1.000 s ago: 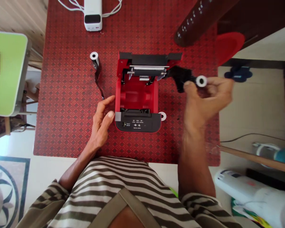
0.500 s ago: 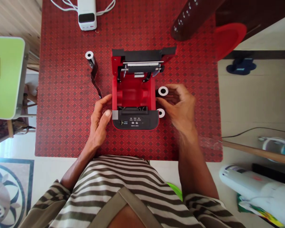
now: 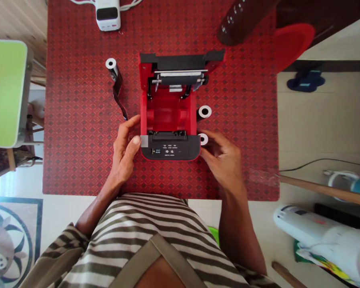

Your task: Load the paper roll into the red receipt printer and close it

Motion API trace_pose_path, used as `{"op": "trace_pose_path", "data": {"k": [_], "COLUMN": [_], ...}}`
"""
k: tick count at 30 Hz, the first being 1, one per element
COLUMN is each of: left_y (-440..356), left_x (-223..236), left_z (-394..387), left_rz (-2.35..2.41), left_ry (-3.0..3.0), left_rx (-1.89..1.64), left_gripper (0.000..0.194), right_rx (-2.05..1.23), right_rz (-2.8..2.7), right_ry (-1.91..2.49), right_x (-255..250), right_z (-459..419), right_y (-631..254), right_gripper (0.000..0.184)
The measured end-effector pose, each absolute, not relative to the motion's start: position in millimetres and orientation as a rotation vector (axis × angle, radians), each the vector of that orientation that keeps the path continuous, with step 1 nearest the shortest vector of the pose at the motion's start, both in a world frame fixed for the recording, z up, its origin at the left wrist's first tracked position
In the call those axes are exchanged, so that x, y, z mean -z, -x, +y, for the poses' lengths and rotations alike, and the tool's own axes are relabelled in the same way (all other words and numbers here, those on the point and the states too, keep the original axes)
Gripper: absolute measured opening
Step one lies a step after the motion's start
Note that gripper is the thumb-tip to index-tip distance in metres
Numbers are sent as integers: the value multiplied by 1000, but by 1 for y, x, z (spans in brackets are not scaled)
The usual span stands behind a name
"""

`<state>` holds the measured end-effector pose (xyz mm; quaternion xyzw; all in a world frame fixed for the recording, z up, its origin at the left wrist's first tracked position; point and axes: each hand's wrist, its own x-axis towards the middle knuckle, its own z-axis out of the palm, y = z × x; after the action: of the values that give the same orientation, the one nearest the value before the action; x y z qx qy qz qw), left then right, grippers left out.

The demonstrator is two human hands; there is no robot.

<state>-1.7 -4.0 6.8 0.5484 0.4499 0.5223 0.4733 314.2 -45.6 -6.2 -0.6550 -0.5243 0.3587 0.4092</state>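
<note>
A red and black label printer stands with its lid raised and its red roll bay bare. My left hand is closed on the printer's left front side, thumb at the corner near a grey patch. To the right of the printer, a small roll with a white ring-shaped end lies between the thumb and fingers of my right hand, which also reaches the printer's right front corner. Just behind it is a second white-ended roll. A third roll lies at left, its dark strip trailing toward my left hand.
The printer stands on a red patterned table. A white power bank with cables lies at the back. A dark bottle is at back right, near a red round object. A green-topped table stands at left.
My right hand has left the rear roll and come down to the front one beside the printer's corner. The left hand stays on the printer. The view has shifted slightly.
</note>
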Motion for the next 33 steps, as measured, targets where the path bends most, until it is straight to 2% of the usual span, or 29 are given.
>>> {"op": "trace_pose_path", "data": {"k": [3, 6, 13, 16, 19, 22, 25, 27, 33], "left_y": [3, 6, 6, 2, -1, -2, 0, 2, 4], "left_x": [-6, -5, -5, -5, -12, -18, -17, -13, -15], "left_z": [-4, -5, -9, -12, -13, -11, -10, -10, -12], "left_rz": [1108, 1099, 1095, 1123, 1124, 1098, 1145, 1184, 1196], "left_ry": [-1361, -1366, -1429, -1551, -1808, -1948, -1885, -1827, -1844], "left_rx": [-1270, -1252, -1213, -1313, -1451, -1514, -1520, -1509, -1447], "left_gripper": [61, 61, 62, 66, 78, 84, 72, 63, 56], "right_rx": [-850, -842, -856, -917, -784, -499, -287, -257, -220], "right_rz": [-1283, -1236, -1332, -1499, -1763, -2092, -2335, -2413, -2508], "right_ry": [1632, 1583, 1425, 1429, 1442, 1375, 1301, 1365, 1580], "right_x": [10, -2, -83, -108, -120, -125, -125, -122, -108], "right_z": [-40, -42, -42, -27, -6, 14, 29, 34, 48], "right_y": [-308, -319, -334, -323, -312, -300, -283, -271, -242], "right_gripper": [34, 35, 47, 50, 45, 40, 36, 32, 26]}}
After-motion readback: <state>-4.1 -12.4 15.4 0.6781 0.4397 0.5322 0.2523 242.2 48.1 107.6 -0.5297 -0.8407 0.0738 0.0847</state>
